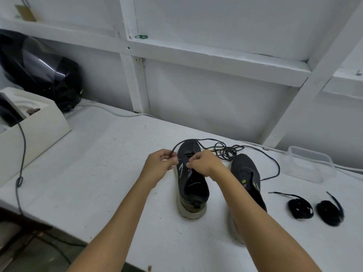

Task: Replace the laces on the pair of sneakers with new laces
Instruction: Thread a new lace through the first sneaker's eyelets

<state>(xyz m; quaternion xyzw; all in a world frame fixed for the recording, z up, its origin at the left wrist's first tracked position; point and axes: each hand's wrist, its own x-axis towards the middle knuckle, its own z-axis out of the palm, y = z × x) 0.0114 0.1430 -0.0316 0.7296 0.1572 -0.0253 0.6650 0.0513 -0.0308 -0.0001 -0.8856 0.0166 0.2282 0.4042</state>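
Two dark grey sneakers stand on the white table (98,173), toes pointing away. Over the left sneaker (191,185), my left hand (160,165) pinches the end of a dark lace (198,140) that loops around the toe. My right hand (204,163) has its fingers curled at the eyelets and pinches the lace there. The right sneaker (246,173) is partly hidden by my right forearm. A tangle of dark lace (225,151) lies behind the shoes, trailing to the right. Two coiled black laces (300,206) (330,213) lie to the right.
A clear plastic container (308,165) stands at the right rear. A white box (37,132) and a black helmet (39,69) sit at the left rear. A dark cable (21,163) hangs over the table's left edge. White wall framing rises behind.
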